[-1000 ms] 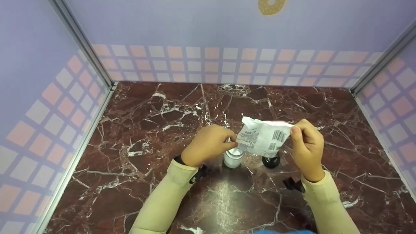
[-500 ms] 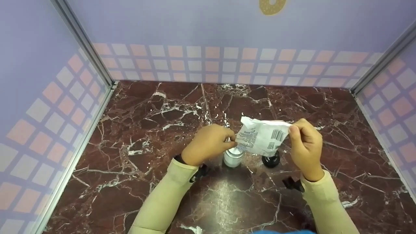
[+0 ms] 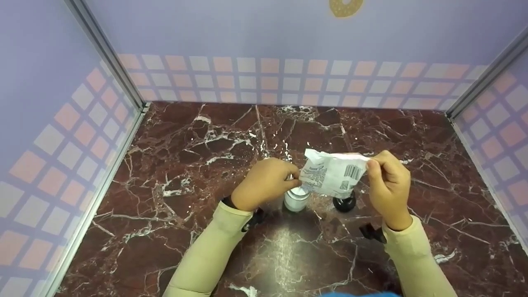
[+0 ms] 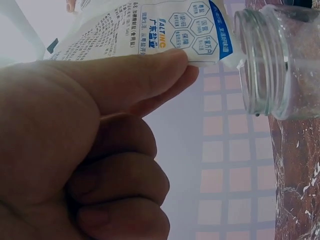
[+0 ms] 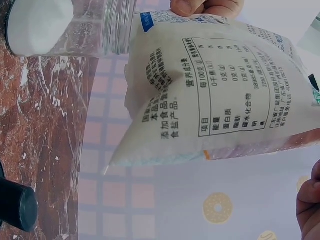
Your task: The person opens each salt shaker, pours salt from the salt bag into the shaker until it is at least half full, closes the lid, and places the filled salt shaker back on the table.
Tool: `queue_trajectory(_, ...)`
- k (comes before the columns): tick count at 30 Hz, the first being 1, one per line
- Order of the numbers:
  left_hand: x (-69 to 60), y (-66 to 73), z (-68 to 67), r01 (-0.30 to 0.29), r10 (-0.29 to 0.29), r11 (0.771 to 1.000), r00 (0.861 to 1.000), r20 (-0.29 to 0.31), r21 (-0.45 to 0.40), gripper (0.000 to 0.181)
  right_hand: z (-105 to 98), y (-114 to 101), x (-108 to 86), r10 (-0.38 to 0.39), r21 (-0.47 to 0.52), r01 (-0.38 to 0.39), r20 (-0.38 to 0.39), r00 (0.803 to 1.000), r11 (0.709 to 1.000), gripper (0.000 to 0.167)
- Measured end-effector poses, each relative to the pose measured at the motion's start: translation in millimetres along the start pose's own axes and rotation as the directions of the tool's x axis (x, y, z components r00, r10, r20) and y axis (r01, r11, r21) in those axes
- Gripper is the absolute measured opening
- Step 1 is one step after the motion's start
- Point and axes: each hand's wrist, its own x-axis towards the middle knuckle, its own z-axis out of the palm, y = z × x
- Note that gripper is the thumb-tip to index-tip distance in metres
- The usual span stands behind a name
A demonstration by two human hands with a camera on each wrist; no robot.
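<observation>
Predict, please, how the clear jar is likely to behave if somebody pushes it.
The clear jar would probably slide before tipping under a gentle push, because the white contents sit in its lower part. Its transparent walls look like glass, so it may break if it falls. Its mouth has no lid on, so it would likely spill when tipped.
</observation>
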Motion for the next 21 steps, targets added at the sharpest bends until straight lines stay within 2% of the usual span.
queue_trajectory(5,0.0,1.7,-1.1,0.014,-0.014,1.0,1.0,0.007,0.003,0.015,1.5,-3.4,2.3,-0.014,-0.02,0.014,0.002,1.0,1.0,0.045)
queue_trajectory(9,-0.2,1.4,-1.0,0.0,0.0,1.0,1.0,0.001,0.01,0.014,2.2,-7.0,3.0,-0.022,-0.046,0.023,0.007,1.0,0.999,0.044)
queue_trajectory(16,-0.1,0.8,-1.6,-0.026,0.026,1.0,1.0,-0.008,0.016,0.014,2.3,-7.7,3.5,-0.017,-0.036,0.017,0.002,1.0,0.999,0.04)
queue_trajectory(21,-0.2,1.1,-0.9,-0.016,0.016,1.0,1.0,-0.005,0.021,0.014,2.9,-8.3,3.9,-0.017,-0.026,0.016,-0.006,1.0,1.0,0.042)
